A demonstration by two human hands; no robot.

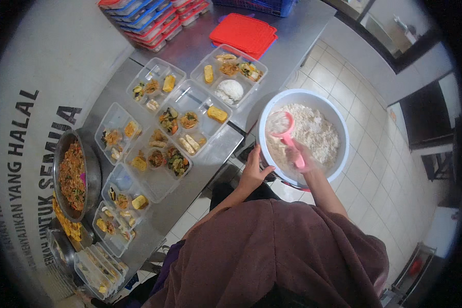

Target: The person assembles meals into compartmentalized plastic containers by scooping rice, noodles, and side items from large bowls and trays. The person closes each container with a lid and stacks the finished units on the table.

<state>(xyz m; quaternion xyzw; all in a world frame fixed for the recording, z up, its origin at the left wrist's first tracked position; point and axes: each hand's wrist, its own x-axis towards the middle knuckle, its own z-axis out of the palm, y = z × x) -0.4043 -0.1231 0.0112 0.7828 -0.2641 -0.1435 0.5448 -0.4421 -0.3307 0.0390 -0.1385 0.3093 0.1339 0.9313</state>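
My right hand (303,159), slightly blurred, grips the handle of a pink plastic scoop (291,140) inside a large round white tub (345,154). The scoop's round bowl lies over the cooked rice (317,131) that fills much of the tub. My left hand (251,174) holds the tub's near left side at the rim, thumb spread from the fingers. Left of the tub, a clear divided plastic box (200,101) contains yellow egg roll, vegetables and pale slices. Behind it, another divided box (262,70) also has a mound of white rice (230,91).
Several more filled boxes (167,188) cover the steel table (211,169). A metal bowl of reddish shredded food (72,175) stands by the lettered wall. Stacked red and blue lidded boxes (150,23), red lids (243,34) and a blue crate (261,5) are at the back.
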